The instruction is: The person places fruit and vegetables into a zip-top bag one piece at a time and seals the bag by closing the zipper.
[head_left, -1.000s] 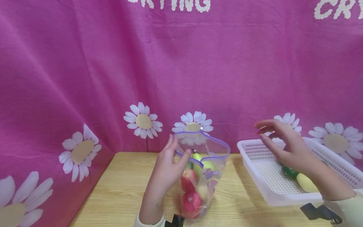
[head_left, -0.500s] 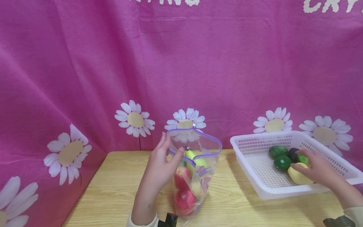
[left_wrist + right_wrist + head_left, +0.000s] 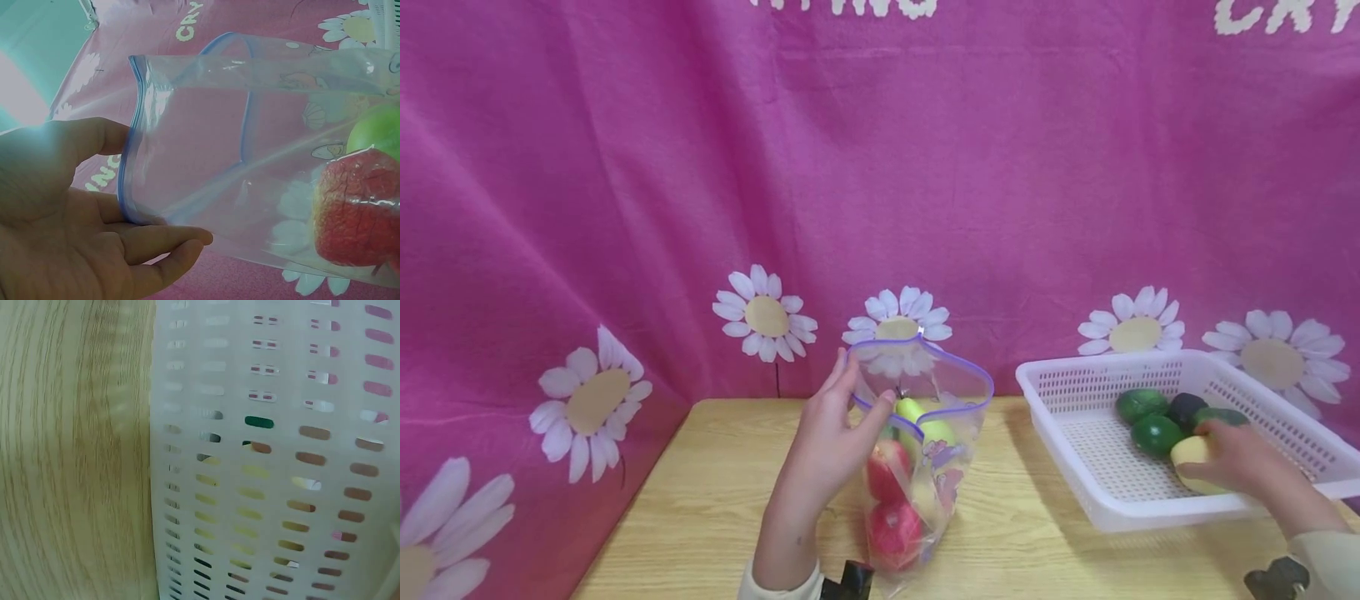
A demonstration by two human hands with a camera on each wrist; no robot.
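Note:
My left hand (image 3: 831,433) holds the rim of a clear zip bag (image 3: 958,387) with a purple-blue edge, its mouth spread wide. In the left wrist view, thumb and fingers lie on either side of that rim (image 3: 132,137). Inside the bag are red apples (image 3: 895,533) and a yellow-green pear (image 3: 936,432); a pale fruit low down is blurred by the plastic. Over in the white basket (image 3: 1097,500), my right hand (image 3: 1247,458) grips a pale yellow fruit (image 3: 1189,454). The basket's slotted wall hides most of that hand in the right wrist view.
Several dark green fruits or vegetables (image 3: 1156,435) sit beside the yellow one in the basket, along with a blackish one (image 3: 1187,408). Both bag and basket stand on a wooden table (image 3: 700,500). Behind it hangs a pink cloth (image 3: 1000,208) with daisies.
My right hand has come down from above the basket's left side into it and closed round the pale yellow fruit. My left hand keeps holding the bag in about the same place.

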